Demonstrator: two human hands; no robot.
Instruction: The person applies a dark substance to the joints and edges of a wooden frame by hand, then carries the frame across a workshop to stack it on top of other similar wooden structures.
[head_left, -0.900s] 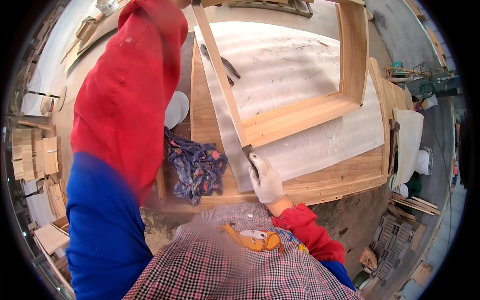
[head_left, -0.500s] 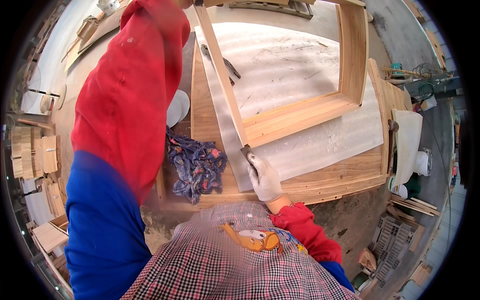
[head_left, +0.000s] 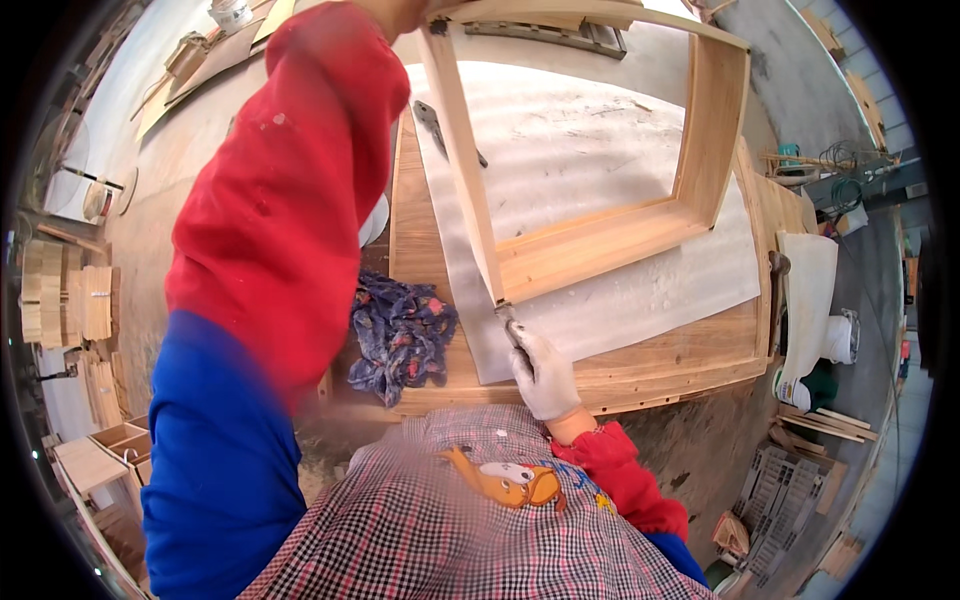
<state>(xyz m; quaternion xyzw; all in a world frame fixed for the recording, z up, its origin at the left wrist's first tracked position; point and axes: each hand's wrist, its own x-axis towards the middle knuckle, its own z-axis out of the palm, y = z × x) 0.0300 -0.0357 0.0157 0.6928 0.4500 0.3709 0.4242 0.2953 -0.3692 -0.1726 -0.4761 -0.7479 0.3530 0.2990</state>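
A pale wooden frame (head_left: 600, 255), box-like with deep sides, stands tilted over a white foam sheet (head_left: 590, 130). My left hand (head_left: 400, 12) grips its far left corner; the picture's upper edge cuts off part of the fingers. In a whitish glove, my right hand (head_left: 546, 375) is closed round a small putty knife (head_left: 508, 315). The knife's tip meets the frame's near left corner, where a dark spot shows. Its handle is mostly hidden in the glove. Behind the frame's left side, a dark hand tool (head_left: 430, 122) lies partly covered on the sheet.
Under the sheet is a wooden panel (head_left: 650, 385). A crumpled dark blue patterned cloth (head_left: 402, 335) lies at its left, near white discs (head_left: 376, 222) half hidden by my sleeve. A hammer (head_left: 778, 290) rests at the right edge. Wood pieces (head_left: 65, 300) are stacked far left.
The frame has shifted right and slightly nearer, together with my left arm. My right hand has moved a little right and nearer, its knife still at the frame's corner.
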